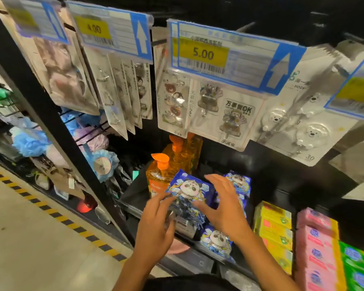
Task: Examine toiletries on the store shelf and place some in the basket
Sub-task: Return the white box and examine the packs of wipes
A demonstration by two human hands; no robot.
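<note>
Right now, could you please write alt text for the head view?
The left hand pinches a blue panda-print packet over a store shelf, while the right hand spreads open beside it. Orange pump bottles stand behind; hook packs hang above.

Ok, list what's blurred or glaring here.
Head view: wide-angle tilts the black shelf post; far-left price tag and pink boxes smear; the 5.00 tag reads clearly; glare glints on the hook pack; the panda pack is blurred lower down.
</note>
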